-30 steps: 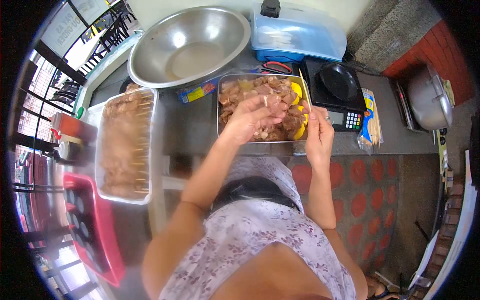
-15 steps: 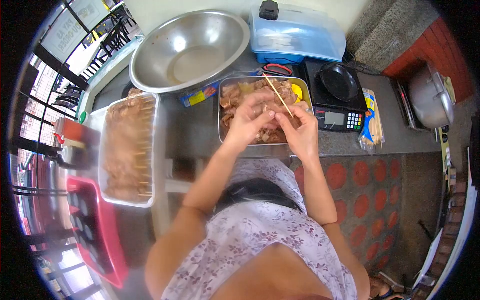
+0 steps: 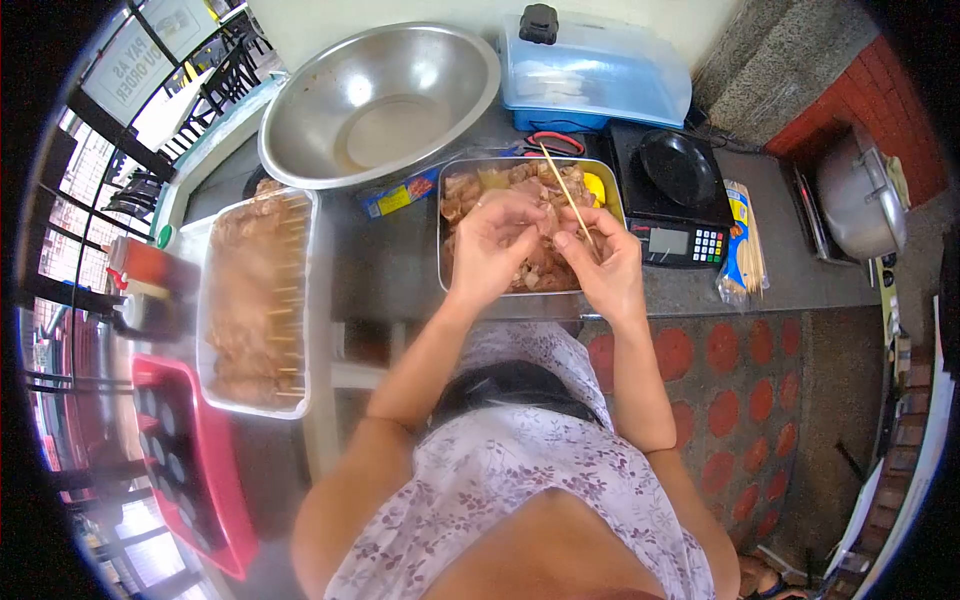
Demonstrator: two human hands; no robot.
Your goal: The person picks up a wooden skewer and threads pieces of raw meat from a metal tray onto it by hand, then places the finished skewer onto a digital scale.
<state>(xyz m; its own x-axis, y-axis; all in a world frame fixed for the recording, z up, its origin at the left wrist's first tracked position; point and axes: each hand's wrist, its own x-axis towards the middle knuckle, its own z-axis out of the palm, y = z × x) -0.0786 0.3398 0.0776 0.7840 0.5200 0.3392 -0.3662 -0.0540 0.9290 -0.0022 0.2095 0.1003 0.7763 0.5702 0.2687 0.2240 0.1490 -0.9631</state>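
Since a second ago, the right hand (image 3: 607,262) has come in from the tray's right side to meet the left hand (image 3: 492,250), bringing the wooden stick (image 3: 566,190) with it. Both hands are over the front half of the metal tray (image 3: 442,215): the right pinches the stick near its lower end, the upper part leaning away and to the left, while the left has its fingers bent around a piece of meat (image 3: 541,208). Whether the stick's lower tip is in that piece is hard to tell, as the fingers cover it. Raw meat (image 3: 465,192) fills the tray, with something yellow (image 3: 594,188) at its right side. Left of it is a white tub (image 3: 313,240) of skewered meat (image 3: 245,300) (rather hazy in this view), sticks pointing right. To the tray's right on the worktop (image 3: 375,262) are a scale (image 3: 670,242) bearing a black dish (image 3: 677,168) and a packet of sticks (image 3: 738,240). Red-handled scissors (image 3: 560,143) lie just behind the tray; farther back are a wide steel bowl (image 3: 385,95) and a blue box (image 3: 595,75).
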